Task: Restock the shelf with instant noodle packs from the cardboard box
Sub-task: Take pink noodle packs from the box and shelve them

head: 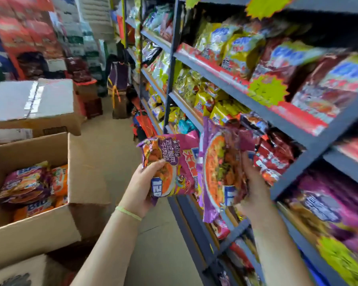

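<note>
My left hand (pixel 147 182) grips a purple instant noodle pack (pixel 174 162) in front of the shelf. My right hand (pixel 254 186) holds a second purple pack (pixel 219 168) upright, close to the shelf's (pixel 310 141) edge. The open cardboard box (pixel 35 230) stands at the lower left with several purple and orange noodle packs (pixel 29 186) inside. Matching purple packs (pixel 329 199) lie on the shelf level at lower right. The picture is blurred by motion.
The grey shelving runs along the right, filled with yellow, red and purple packs. A taped closed carton (pixel 31 104) sits behind the open box, another carton (pixel 25 271) below it. Stacked goods line the far aisle; a concrete floor (pixel 112 141) lies between.
</note>
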Action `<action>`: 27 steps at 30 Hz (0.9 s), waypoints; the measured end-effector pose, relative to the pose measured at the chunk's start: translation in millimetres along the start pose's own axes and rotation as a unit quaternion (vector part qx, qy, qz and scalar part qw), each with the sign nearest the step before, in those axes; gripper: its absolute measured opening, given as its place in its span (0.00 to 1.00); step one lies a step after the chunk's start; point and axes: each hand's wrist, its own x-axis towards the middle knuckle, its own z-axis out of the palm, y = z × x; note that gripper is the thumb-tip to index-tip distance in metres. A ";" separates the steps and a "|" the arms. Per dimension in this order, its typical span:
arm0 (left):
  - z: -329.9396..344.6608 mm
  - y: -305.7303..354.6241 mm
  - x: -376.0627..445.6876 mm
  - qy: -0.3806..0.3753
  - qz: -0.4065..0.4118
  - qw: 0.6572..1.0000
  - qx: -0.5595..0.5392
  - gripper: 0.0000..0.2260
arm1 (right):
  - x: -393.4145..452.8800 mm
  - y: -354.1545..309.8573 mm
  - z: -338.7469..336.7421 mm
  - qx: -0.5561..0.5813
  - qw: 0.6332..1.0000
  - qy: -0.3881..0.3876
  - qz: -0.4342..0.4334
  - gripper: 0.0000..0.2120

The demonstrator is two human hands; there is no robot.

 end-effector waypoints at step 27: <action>358.1 -171.6 -243.0 -0.246 -0.037 0.969 0.001 0.38 | -372.4 -197.1 -176.9 -0.328 0.666 0.453 -0.493 0.28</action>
